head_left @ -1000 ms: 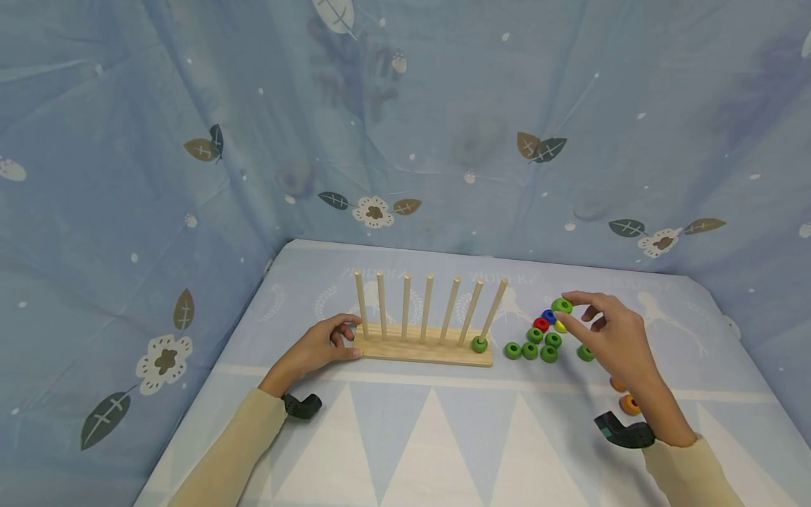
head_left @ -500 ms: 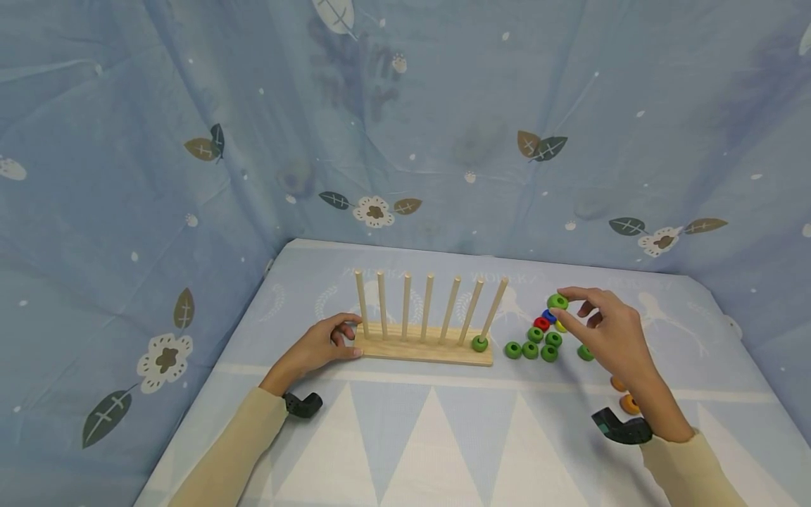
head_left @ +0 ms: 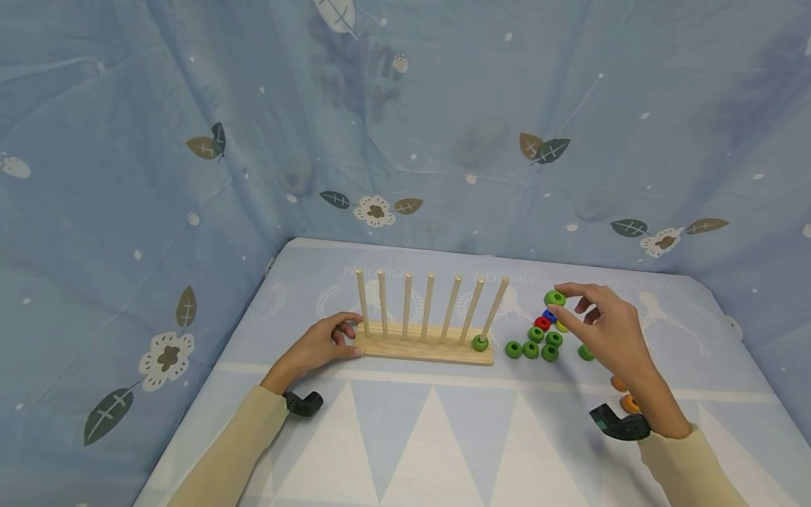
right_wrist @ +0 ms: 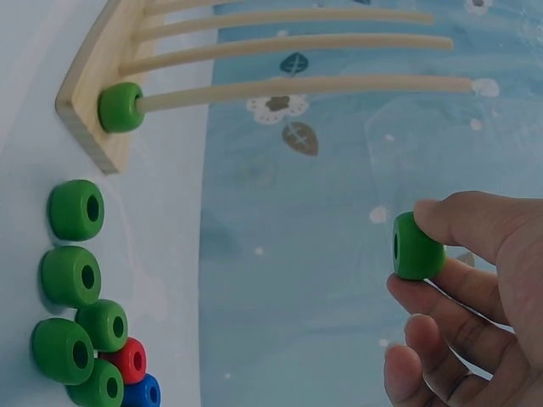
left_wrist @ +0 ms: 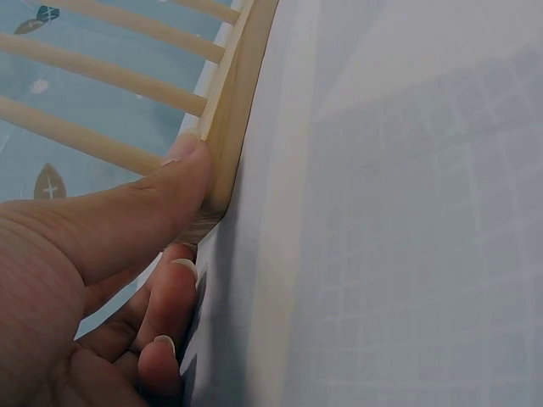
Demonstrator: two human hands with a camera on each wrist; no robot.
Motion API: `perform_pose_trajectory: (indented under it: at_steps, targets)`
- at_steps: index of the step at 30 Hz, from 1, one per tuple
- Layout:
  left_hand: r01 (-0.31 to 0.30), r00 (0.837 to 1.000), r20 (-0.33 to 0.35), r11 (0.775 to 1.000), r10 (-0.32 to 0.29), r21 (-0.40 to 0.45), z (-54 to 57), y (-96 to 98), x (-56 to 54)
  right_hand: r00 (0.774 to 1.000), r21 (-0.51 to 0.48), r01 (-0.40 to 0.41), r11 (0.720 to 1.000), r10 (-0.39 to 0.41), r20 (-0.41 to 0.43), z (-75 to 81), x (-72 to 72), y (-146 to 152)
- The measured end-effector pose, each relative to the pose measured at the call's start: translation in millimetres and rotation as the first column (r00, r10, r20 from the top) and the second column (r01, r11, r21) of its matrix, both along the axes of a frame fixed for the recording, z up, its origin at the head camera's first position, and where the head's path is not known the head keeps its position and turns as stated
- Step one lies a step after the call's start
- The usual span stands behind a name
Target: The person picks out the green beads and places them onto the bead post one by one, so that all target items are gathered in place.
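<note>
A wooden peg rack (head_left: 405,351) with several upright pegs stands on the table. One green bead (head_left: 480,343) sits at the foot of its rightmost peg. My left hand (head_left: 319,345) grips the rack's left end; in the left wrist view the thumb (left_wrist: 182,170) presses on the base near the end peg. Up in the air right of the rack, my right hand (head_left: 605,324) pinches a green bead (right_wrist: 418,247) between thumb and fingers. That bead is apart from the pegs, and its hole shows.
Several loose green beads (head_left: 531,349) lie right of the rack. Behind them are a red bead (head_left: 542,323), a blue bead (head_left: 550,316) and a partly hidden yellow bead (head_left: 562,327). Orange beads (head_left: 630,403) lie by the right forearm. A patterned blue curtain (head_left: 405,127) hangs behind the table.
My right hand has risen slightly and moved a little left with the green bead. The left hand and the rack look unchanged.
</note>
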State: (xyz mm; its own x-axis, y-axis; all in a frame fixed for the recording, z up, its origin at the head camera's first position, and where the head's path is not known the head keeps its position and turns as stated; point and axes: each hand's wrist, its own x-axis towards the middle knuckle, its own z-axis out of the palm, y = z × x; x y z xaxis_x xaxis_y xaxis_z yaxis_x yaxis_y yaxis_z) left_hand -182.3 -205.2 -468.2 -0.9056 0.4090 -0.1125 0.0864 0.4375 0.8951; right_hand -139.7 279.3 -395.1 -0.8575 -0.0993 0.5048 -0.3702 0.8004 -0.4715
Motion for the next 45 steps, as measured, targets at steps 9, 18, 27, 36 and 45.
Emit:
perform_pose_trajectory:
  at_steps: [9, 18, 27, 36, 45]
  targets:
    - [0.003, 1.000, 0.000, 1.000, -0.003, -0.012, -21.0, -7.7, -11.4, 1.000, 0.008, 0.006, 1.000, -0.006, 0.012, 3.0, -0.5, -4.7]
    - [-0.003, 1.000, -0.002, 1.000, 0.003, -0.004, -22.0, -7.1, -10.5, 1.000, -0.001, -0.011, 1.000, 0.011, -0.008, 5.1, -3.2, -8.3]
    - [-0.003, 1.000, -0.001, 1.000, 0.003, -0.012, -24.3, -6.1, -11.9, 0.999, 0.008, -0.027, 1.000, 0.028, -0.034, 8.5, -5.8, -12.8]
    - [-0.001, 1.000, 0.000, 1.000, 0.001, -0.002, -25.5, -8.9, -12.1, 0.998, 0.002, -0.046, 0.999, 0.046, -0.049, 11.7, -7.2, -16.7]
    - [-0.004, 1.000, -0.016, 0.999, 0.004, -0.042, -24.5, -7.1, -13.0, 0.996, -0.011, -0.062, 0.998, 0.062, -0.061, 14.9, -8.7, -20.3]
